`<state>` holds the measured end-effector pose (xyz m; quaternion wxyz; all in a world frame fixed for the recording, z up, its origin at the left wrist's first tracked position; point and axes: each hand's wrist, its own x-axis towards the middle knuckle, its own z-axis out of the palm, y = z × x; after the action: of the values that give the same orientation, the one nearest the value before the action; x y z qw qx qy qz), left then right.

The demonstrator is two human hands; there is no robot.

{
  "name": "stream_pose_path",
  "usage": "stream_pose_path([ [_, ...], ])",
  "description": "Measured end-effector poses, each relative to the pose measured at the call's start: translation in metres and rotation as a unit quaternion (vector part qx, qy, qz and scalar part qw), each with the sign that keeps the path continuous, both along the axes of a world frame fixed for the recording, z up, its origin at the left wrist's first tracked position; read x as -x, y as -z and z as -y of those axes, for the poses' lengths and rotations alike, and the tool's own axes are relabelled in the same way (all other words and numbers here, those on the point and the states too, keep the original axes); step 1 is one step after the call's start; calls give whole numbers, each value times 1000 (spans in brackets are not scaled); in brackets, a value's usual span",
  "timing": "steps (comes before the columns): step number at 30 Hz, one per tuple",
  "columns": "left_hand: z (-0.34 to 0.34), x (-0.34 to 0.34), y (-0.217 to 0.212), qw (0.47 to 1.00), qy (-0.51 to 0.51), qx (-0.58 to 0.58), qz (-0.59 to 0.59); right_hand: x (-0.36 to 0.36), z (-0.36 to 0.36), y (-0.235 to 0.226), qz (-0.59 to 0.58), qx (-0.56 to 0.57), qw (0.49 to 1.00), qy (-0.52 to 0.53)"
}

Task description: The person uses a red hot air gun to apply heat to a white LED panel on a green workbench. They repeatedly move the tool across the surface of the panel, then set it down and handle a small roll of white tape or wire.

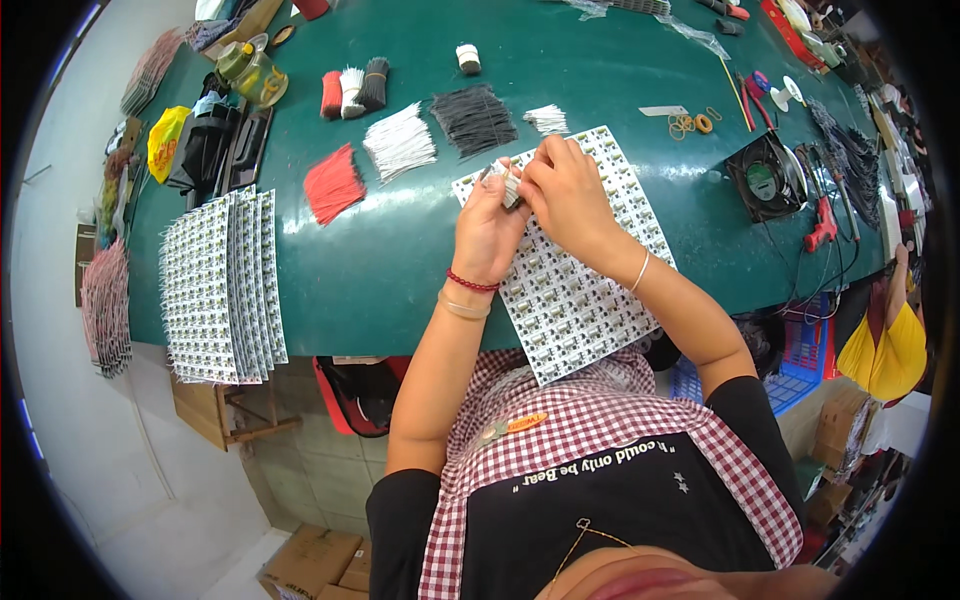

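Note:
A small bundle of short white wires [509,183] is in my left hand [488,232], with the thumb and fingers closed round it. My right hand [572,193] pinches at the bundle's right side; its fingertips partly hide what they grip. Both hands are above a white panel of small circuit boards [600,290], which lies tilted at the table's front edge. Beyond the hands are loose piles of black wires [474,120], white wires [400,142] and red wires [335,185]. A smaller white pile [546,120] sits just past the panel.
Stacked circuit board panels [215,290] stand at the left on the green table [390,280]. Tied wire bundles [352,92] and a jar [262,80] are farther back. To the right are a fan [765,178], a red-handled tool [822,225] and rubber bands [682,126].

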<state>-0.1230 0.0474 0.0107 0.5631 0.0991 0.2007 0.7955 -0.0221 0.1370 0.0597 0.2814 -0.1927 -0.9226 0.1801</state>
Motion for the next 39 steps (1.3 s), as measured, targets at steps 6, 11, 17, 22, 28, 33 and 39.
stream_pose_path([
  [6,-2,-1,5,1000,-11,10,-26,3,-3,4,-4,-8,1000,-14],
  [11,-2,3,9,997,-74,35,-2,1,-2,11,-53,76,994,-53],
  [17,2,-2,-2,995,-33,84,-39,-7,-5,2,-92,110,990,2],
  [22,-2,-6,2,992,-24,90,-82,-10,0,3,-57,56,997,3],
  [28,-1,-6,-3,992,-19,98,-80,-17,3,7,-49,167,985,10],
  [33,0,-7,-3,992,-18,93,-79,-20,-1,13,-31,399,916,-4],
  [39,-1,2,7,996,-66,63,5,-28,-5,22,-78,666,738,-70],
])
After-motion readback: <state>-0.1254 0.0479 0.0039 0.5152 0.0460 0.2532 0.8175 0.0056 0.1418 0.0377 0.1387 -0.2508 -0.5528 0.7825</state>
